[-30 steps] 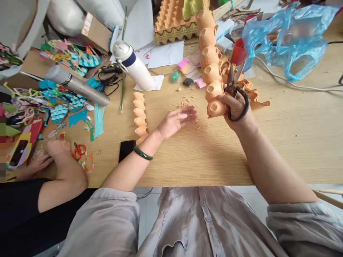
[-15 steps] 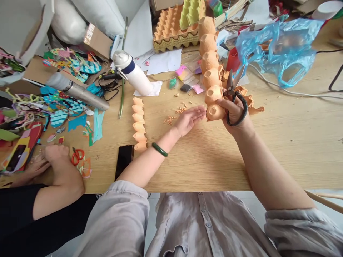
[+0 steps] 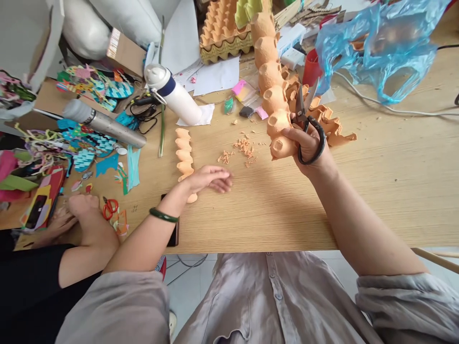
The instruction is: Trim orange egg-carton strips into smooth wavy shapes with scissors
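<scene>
My right hand [image 3: 306, 143] is closed around black scissors [image 3: 308, 126] and the near end of a long orange strip of egg-carton cups [image 3: 270, 81], which rises away from me above the wooden table [image 3: 287, 210]. My left hand [image 3: 208, 179] lies open and flat on the table, fingers stretched out, holding nothing. It rests beside a short cut strip of orange cups [image 3: 184, 153]. Small orange paper scraps [image 3: 244, 148] lie between the two hands.
A white bottle [image 3: 172, 93], a silver tube [image 3: 103, 123], coloured paper cut-outs [image 3: 86, 143], egg trays [image 3: 222, 33], a blue plastic bag [image 3: 383, 48] and torn carton pieces [image 3: 333, 126] crowd the far side. Another person's hands [image 3: 79, 210] and red scissors [image 3: 109, 206] are at left. A phone [image 3: 175, 234] lies under my left wrist.
My left hand has drawn back from the strip's near end, down and leftwards, and now lies flat beside the short cut strip. My right hand still holds scissors and strip.
</scene>
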`<state>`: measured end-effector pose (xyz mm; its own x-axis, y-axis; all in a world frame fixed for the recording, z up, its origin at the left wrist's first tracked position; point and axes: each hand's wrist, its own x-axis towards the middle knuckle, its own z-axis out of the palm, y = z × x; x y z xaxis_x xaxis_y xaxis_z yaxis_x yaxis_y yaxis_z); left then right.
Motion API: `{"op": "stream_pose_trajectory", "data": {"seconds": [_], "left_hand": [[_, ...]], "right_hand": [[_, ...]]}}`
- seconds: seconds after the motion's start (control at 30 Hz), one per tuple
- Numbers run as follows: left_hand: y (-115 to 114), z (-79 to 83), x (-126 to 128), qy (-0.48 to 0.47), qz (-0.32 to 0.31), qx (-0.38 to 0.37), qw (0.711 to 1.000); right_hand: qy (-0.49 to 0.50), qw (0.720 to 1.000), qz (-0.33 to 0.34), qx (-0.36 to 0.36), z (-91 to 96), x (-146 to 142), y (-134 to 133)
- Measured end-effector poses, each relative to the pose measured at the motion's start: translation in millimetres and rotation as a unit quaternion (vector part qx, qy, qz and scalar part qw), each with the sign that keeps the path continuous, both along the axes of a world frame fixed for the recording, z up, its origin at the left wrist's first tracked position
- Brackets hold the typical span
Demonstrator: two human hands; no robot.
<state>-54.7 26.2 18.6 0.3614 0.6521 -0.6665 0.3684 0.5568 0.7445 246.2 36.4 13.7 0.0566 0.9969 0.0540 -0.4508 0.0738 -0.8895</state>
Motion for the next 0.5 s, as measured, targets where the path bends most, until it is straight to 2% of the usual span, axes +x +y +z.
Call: {"op": "stream_pose_trajectory", "data": {"seconds": [0.1,0.2,0.23,0.37,0.5], "left_hand": [[17,-10.0,31,-0.069,0.168,0.093,0.979],[23,-8.3,63,-0.141,0.268,0.139,0.943],[22,-5.7,72,-0.164,0.282,0.139,0.935],[2,5.1,102,-0.262,0.260,0.122,0.921],[-17,6.2,116,-0.260,0.248,0.189,0.914]], "right_hand": [[-0.009,1.000,0.002,-0.001,-2.0,-2,-1],[-0.012,1.000,0.012,-0.008,-3.4,-7,-3],[-0.010,1.000,0.017,-0.018,-4.1,-9,-4],[-0.007,0.997,0.048,-0.062,-7.6,-19,-11],[-0.081,0.990,0.115,-0.029,-5.0,-24,-22]]}}
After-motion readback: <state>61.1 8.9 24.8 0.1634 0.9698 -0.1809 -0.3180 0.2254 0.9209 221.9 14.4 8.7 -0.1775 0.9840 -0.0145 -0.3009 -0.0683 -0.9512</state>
